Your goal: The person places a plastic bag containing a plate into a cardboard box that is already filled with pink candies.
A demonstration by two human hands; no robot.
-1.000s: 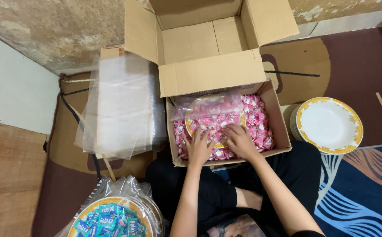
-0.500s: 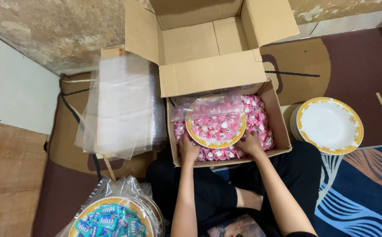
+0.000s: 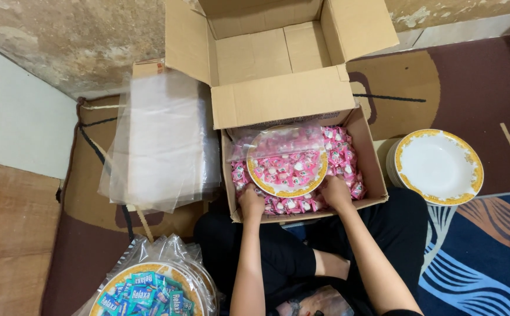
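Resting inside an open cardboard box (image 3: 372, 169) full of pink candies (image 3: 340, 149), a bagged plate (image 3: 287, 169) of pink candies lies on top of the heap. The left hand (image 3: 251, 203) curls around the plate's near-left rim, and the right hand (image 3: 335, 193) grips its near-right rim, fingers bent. A stack of clear plastic bags (image 3: 161, 140) lies left of the box, empty gold-rimmed plates (image 3: 439, 167) right, and a wrapped plate of blue candies (image 3: 149, 289) sits lower left on the carpet (image 3: 477, 88).
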